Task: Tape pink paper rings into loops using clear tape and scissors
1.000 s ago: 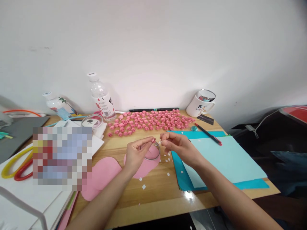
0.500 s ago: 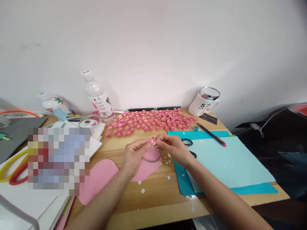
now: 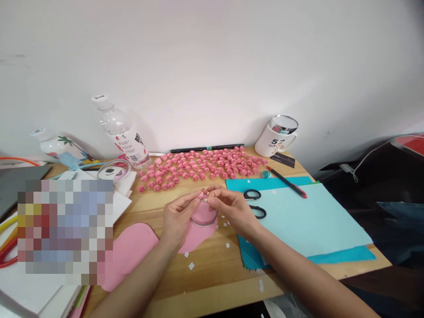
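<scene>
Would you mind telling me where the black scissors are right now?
In the head view, the black scissors lie on the left edge of the blue paper, just right of the right hand.

- Single view: head cam worn by the person, looking forward and down over the wooden table (image 3: 215,274).
- Faces the white wall (image 3: 212,53) behind the table's far edge; the wall fills the upper half of the frame.
- Close range: both forearms enter from the bottom edge. The left hand (image 3: 177,216) and right hand (image 3: 233,210) meet at a pink paper rose (image 3: 202,194) just below frame centre.
- Table runs out of frame on the left; its right end is in shot.
</scene>
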Demonstrator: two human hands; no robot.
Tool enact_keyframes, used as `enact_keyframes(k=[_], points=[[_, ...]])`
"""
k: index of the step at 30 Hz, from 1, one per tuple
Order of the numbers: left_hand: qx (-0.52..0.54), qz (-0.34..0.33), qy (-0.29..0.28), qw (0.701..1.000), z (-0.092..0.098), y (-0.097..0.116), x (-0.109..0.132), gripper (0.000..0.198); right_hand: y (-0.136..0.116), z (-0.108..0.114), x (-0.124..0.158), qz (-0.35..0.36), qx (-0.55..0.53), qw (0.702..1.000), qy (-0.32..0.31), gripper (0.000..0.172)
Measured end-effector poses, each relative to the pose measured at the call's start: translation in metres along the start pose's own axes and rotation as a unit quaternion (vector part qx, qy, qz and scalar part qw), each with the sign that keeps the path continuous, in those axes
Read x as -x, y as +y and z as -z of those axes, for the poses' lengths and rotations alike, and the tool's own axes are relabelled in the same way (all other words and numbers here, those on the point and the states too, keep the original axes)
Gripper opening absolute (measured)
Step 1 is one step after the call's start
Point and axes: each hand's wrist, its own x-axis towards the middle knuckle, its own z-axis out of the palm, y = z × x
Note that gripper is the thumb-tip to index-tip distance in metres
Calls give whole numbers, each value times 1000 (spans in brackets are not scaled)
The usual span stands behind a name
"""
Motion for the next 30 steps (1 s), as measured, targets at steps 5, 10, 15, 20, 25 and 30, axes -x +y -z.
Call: enact_keyframes(k=[5, 10, 15, 20, 25, 30], points=[[37, 11, -11, 999, -1, -1, 0, 20, 6, -1, -2, -10, -57, 998, 2, 18], [85, 24, -18, 996, -3, 1, 1, 19, 9, -2, -2, -45, -102, 994, 12, 22], [77, 24, -15, 997, -4, 2, 2, 21, 9, -3, -1, -67, -119, 990, 21, 23], [55, 8, -18, 998, -5, 1, 3, 19, 8, -3, 0, -75, -132, 988, 25, 21], [33, -12, -21, 999, -3, -1, 4, 16, 7, -3, 0, -84, -121, 988, 42, 19], [5, -27, -24, 999, -3, -2, 5, 16, 7, -4, 1, -60, -96, 992, 57, 17]])
